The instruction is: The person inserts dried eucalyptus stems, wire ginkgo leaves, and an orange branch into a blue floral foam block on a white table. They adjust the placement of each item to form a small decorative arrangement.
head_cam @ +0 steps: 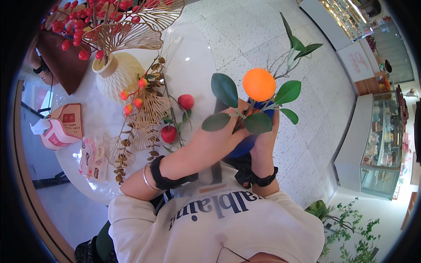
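Observation:
Before my chest I hold an artificial orange-fruit branch with an orange ball fruit (259,84) and green leaves (224,89). My left hand (227,131) closes around its stems, partly hidden behind the lower leaves. My right hand (267,133) is wrapped around the side of a blue vase (244,147), whose mouth lies under the leaves. How deep the stems sit in the vase is hidden. Left of my hands, a stem with red artificial fruits (186,102) and gold fan-shaped sprays (153,110) lie on the round white table (194,62).
A cream ribbed vase (120,77) with red berries stands on the table. Tissue packs (61,126) and a pink plastic packet (93,159) lie at its left. Another person's arm (49,77) is beside a brown bag (62,57). Glass display counters (381,131) line the right.

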### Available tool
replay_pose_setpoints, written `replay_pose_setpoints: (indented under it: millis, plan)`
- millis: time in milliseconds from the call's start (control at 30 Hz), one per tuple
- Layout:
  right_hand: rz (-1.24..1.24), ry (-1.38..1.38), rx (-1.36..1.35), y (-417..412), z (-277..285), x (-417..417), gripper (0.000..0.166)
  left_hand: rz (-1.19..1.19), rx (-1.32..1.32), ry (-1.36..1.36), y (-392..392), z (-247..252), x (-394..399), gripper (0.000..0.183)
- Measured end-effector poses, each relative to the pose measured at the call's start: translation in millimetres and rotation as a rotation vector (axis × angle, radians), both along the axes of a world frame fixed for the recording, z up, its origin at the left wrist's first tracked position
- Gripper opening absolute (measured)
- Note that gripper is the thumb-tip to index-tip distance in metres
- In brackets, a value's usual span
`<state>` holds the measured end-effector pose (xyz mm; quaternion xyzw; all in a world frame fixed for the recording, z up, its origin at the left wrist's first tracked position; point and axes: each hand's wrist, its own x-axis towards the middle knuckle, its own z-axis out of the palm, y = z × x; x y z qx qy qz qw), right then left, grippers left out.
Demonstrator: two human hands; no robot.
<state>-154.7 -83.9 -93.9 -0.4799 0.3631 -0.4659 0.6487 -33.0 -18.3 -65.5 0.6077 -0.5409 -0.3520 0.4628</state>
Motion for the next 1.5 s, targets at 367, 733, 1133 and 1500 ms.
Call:
replay_pose_setpoints:
  millis: [367, 733, 1133, 1500]
  plan:
    - [-0.080, 0.021, 0.023, 2.1, -3.2, 1.4, 0.038, -0.029, -0.130, -0.106, 2.5, 0.9, -8.0, 0.030]
    - [-0.050, -0.132, 0.065, -5.3, -25.6, -4.5, 0.037, -0.104, -0.112, 0.126, 2.5, 9.9, -8.0, 0.009]
    - [-0.069, 0.011, -0.057, -3.3, -20.9, -5.1, 0.028, -0.112, -0.126, 0.143, 4.0, 6.4, -8.0, 0.009]
    - [-0.109, 0.176, -0.167, -3.5, -22.9, -7.2, 0.026, -0.145, -0.159, 0.139, 3.9, 8.8, -6.7, 0.005]
